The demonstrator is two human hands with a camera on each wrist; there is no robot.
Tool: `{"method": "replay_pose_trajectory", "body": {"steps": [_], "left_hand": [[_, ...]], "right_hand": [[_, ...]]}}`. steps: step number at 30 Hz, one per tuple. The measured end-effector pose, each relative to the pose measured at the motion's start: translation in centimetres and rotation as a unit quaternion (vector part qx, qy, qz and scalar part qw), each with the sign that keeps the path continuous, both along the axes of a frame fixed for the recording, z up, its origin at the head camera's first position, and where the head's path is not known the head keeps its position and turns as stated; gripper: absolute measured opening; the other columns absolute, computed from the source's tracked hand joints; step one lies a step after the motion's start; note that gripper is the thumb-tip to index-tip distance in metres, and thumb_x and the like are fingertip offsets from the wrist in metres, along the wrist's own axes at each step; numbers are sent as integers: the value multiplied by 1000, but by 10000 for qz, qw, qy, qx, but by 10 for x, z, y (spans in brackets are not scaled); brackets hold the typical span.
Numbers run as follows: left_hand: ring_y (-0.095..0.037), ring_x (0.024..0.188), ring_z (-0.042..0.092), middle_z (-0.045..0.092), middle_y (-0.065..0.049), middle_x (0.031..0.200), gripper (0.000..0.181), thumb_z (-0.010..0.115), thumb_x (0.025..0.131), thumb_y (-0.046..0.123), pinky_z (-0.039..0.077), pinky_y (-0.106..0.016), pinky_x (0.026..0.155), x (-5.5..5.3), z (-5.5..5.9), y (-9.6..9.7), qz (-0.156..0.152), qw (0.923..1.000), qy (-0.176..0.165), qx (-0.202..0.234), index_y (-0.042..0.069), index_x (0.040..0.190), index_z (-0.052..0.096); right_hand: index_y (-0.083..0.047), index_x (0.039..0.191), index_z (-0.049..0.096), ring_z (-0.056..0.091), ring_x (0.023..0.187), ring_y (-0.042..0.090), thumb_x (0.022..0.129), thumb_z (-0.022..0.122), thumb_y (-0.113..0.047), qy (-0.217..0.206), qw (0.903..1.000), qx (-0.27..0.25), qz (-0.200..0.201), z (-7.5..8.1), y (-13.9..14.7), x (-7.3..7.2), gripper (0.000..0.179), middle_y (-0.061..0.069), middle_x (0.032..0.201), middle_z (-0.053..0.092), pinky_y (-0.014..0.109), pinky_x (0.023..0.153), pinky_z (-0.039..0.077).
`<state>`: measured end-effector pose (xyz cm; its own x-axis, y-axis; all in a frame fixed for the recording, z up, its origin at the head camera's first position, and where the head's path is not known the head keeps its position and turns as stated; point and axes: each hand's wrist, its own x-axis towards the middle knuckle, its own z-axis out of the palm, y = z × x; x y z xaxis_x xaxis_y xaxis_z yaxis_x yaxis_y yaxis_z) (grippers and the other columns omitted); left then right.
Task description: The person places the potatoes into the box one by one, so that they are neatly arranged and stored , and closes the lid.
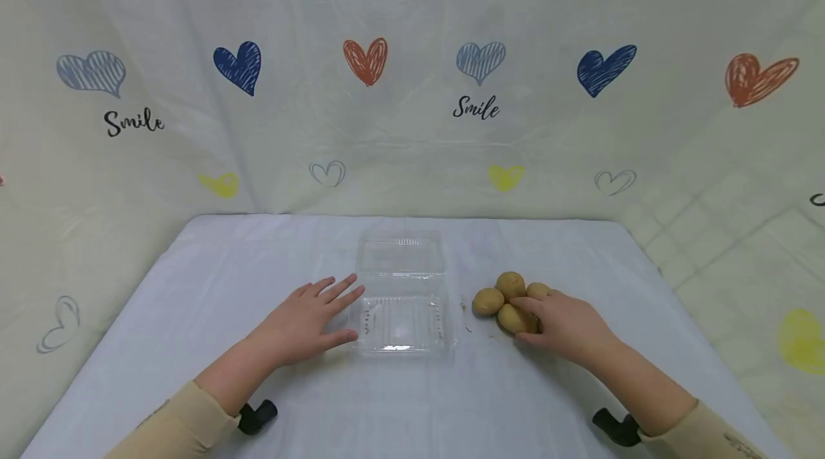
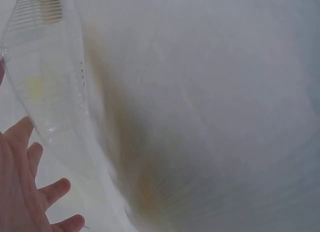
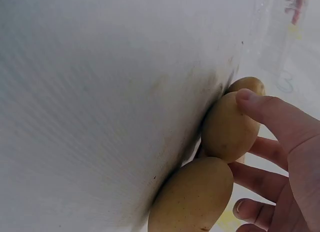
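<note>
Several tan potatoes [image 1: 488, 301] lie in a cluster right of centre on the white cloth. My right hand [image 1: 567, 326] reaches over the near side of the cluster and partly hides it. In the right wrist view, its thumb and fingers pinch one potato [image 3: 227, 129], which sits among the others. A clear plastic clamshell box [image 1: 402, 323] lies with its lid [image 1: 401, 255] folded back, away from me. My left hand [image 1: 303, 319] is spread at the box's left side, fingers straight, the fingertips at its edge. In the left wrist view, a fingertip meets the box wall [image 2: 55, 107].
The white tablecloth [image 1: 309, 402] covers the table. Small dirt crumbs [image 1: 465, 307] lie between box and potatoes. A pale backdrop printed with hearts [image 1: 365, 61] rises behind the table's far edge. A black wrist mount [image 1: 258, 417] shows below the left sleeve.
</note>
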<state>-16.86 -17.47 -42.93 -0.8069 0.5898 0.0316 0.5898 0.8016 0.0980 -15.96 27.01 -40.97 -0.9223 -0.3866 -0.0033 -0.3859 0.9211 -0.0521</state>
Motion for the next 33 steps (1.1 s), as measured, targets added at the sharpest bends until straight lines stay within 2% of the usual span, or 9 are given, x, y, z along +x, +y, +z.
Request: {"method": "replay_pose_trajectory", "body": {"steps": [12, 19, 29, 33], "left_hand": [[-32, 146, 28, 19, 6, 165, 83, 30, 93, 77, 27, -54, 114, -1, -1, 1, -59, 9997, -216, -9, 27, 158, 26], [-32, 146, 28, 18, 6, 165, 83, 30, 93, 77, 27, -54, 114, -1, 2, 2, -90, 9997, -222, -59, 27, 159, 26], [-31, 146, 28, 19, 6, 165, 82, 33, 93, 76, 27, -54, 114, -3, -3, 2, -88, 9997, -226, 14, 27, 158, 27], [-32, 145, 29, 19, 6, 165, 80, 37, 94, 74, 28, -54, 113, -2, -3, 1, -96, 9997, -221, 18, 27, 158, 27]], "right_hand": [[-18, 119, 71, 58, 81, 16, 76, 85, -39, 55, 9998, -147, -125, -5, 1, 1, 50, -3, 94, 65, 35, 58, 47], [-17, 122, 70, 57, 81, 18, 77, 83, -37, 113, 9995, -158, -253, -4, 1, 4, 51, -3, 91, 64, 34, 57, 46], [-21, 124, 69, 50, 73, 17, 78, 82, -34, 186, 9978, -365, -530, 12, 7, 10, 50, -3, 83, 62, 31, 49, 39], [-20, 124, 68, 53, 76, 18, 79, 81, -33, 273, 9975, -417, -495, 17, 11, 9, 48, -4, 85, 64, 31, 49, 39]]}}
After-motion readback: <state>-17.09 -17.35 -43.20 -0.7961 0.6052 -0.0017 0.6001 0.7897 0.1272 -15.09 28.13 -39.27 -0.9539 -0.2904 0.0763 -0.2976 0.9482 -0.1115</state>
